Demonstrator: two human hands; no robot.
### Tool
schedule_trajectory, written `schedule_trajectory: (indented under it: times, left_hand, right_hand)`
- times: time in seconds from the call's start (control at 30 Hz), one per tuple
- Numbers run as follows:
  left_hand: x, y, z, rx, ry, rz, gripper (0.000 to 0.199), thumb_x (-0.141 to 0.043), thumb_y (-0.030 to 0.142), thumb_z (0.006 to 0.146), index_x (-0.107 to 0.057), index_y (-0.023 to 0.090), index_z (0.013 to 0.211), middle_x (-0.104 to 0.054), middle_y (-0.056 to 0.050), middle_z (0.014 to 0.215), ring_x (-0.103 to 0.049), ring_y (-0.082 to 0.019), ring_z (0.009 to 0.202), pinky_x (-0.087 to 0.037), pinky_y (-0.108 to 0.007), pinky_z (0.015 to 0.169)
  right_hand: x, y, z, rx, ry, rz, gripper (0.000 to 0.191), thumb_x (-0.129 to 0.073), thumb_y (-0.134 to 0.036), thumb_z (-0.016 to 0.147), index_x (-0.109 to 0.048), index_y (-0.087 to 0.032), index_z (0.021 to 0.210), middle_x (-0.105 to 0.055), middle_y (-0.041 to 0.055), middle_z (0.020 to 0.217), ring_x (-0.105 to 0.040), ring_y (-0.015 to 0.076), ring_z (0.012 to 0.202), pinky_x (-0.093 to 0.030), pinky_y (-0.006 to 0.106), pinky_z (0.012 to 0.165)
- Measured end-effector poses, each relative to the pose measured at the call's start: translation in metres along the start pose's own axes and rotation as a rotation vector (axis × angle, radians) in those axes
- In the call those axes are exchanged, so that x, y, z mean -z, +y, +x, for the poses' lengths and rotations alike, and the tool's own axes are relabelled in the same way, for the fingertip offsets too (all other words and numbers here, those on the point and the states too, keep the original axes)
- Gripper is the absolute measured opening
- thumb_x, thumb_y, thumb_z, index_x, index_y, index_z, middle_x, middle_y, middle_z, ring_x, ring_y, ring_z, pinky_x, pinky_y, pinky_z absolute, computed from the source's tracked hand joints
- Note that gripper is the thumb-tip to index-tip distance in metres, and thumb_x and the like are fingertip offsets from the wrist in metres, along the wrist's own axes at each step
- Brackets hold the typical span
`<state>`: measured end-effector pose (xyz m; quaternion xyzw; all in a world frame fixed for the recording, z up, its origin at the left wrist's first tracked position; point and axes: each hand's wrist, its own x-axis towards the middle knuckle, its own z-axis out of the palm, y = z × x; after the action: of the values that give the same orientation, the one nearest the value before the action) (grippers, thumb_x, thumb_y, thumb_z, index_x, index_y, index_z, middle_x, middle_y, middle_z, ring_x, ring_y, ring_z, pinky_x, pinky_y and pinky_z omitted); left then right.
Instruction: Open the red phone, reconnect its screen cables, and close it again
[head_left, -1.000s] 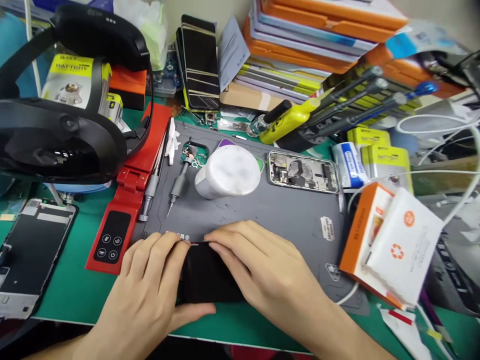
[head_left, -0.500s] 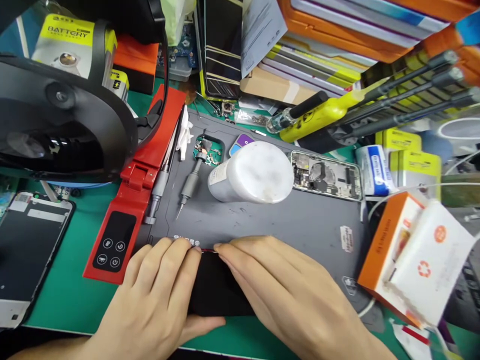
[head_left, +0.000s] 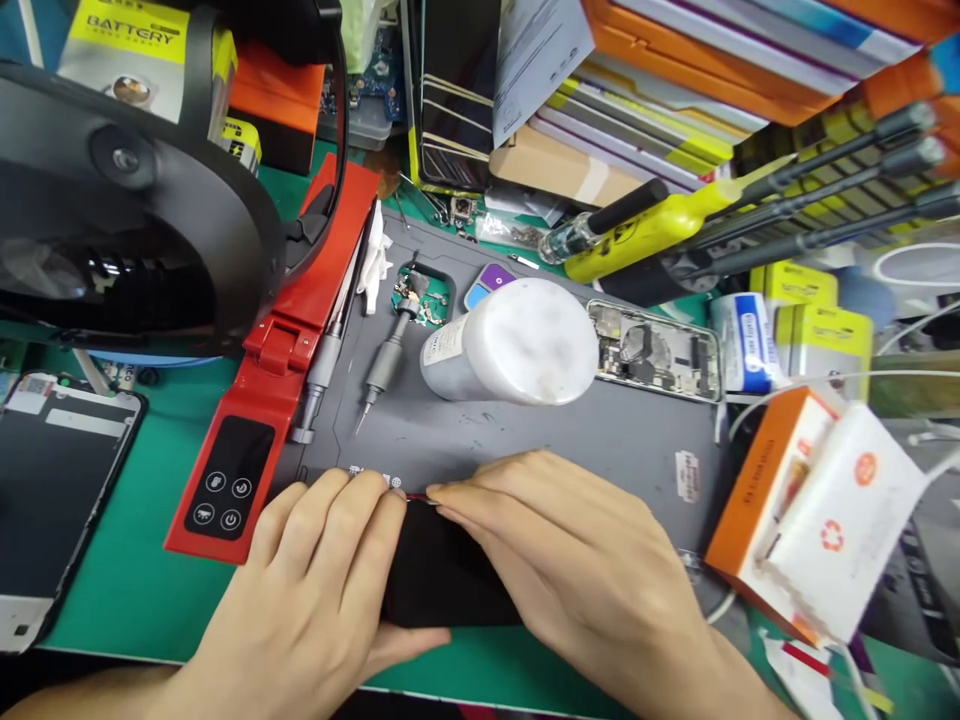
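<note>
A black, flat, glossy phone [head_left: 446, 570] lies in front of me on the grey work mat [head_left: 630, 440]. My left hand [head_left: 319, 560] grips its left side, with the fingers over the far left corner and the thumb along the near edge. The fingertips of my right hand [head_left: 570, 560], pressed together, pinch at the far edge, and the palm covers the right side. Between the two hands' fingertips a thin red line shows at that edge; what it is, I cannot make out. Beyond the hands stand a white bottle [head_left: 536, 340] and a lying screwdriver [head_left: 386, 360].
An opened phone body [head_left: 656, 350] lies behind the bottle. A red hinged device [head_left: 225, 490] and a loose phone screen [head_left: 67, 500] are on the left. An orange and white box [head_left: 814, 520] with a cable stands on the right. Upright screwdrivers and stacked boxes line the back.
My right hand has risen slightly at the knuckles and turned a little at the far edge, where more of the red line shows. My left hand keeps its hold. The view has shifted slightly.
</note>
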<state>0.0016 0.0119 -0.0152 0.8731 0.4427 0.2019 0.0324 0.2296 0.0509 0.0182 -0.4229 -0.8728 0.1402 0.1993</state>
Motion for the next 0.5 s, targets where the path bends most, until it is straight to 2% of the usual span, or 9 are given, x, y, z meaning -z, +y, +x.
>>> schedule_trajectory:
  times: [0.1, 0.33, 0.43, 0.5]
  left_hand:
    - [0.0001, -0.0004, -0.0002, -0.005, -0.007, 0.010, 0.060, -0.047, 0.056, 0.114, -0.066, 0.003, 0.135, -0.071, -0.019, 0.129, -0.058, -0.035, 0.124, -0.042, -0.049, 0.106]
    - [0.0002, -0.0010, -0.0010, -0.023, -0.014, 0.034, 0.065, -0.042, 0.056, 0.115, -0.064, -0.001, 0.137, -0.070, -0.020, 0.132, -0.056, -0.037, 0.126, -0.041, -0.050, 0.108]
    - [0.0005, -0.0009, -0.0016, -0.025, -0.018, 0.032, 0.065, -0.045, 0.057, 0.114, -0.064, -0.001, 0.138, -0.070, -0.021, 0.132, -0.056, -0.037, 0.126, -0.041, -0.050, 0.108]
    - [0.0008, -0.0011, -0.0013, -0.031, -0.011, 0.036, 0.065, -0.047, 0.058, 0.113, -0.064, 0.000, 0.137, -0.070, -0.021, 0.132, -0.057, -0.037, 0.125, -0.042, -0.050, 0.107]
  right_hand:
    - [0.0006, 0.0005, -0.0005, -0.010, -0.008, 0.039, 0.017, -0.062, -0.009, 0.105, -0.077, -0.017, 0.106, -0.078, 0.0037, 0.093, -0.072, 0.0155, 0.080, -0.056, 0.031, 0.073]
    - [0.0070, -0.0005, -0.0065, -0.033, -0.061, 0.003, 0.019, -0.063, -0.015, 0.108, -0.074, -0.017, 0.123, -0.080, 0.0047, 0.109, -0.074, 0.0159, 0.092, -0.058, 0.031, 0.081]
    - [0.0064, -0.0028, -0.0081, -0.026, -0.026, -0.021, 0.015, -0.064, -0.014, 0.107, -0.073, -0.017, 0.118, -0.082, 0.0037, 0.109, -0.076, 0.0153, 0.094, -0.059, 0.030, 0.085]
    - [0.0048, -0.0068, -0.0079, -0.001, 0.015, -0.076, 0.014, -0.062, -0.009, 0.106, -0.074, -0.017, 0.110, -0.082, 0.0042, 0.104, -0.076, 0.0164, 0.090, -0.060, 0.031, 0.082]
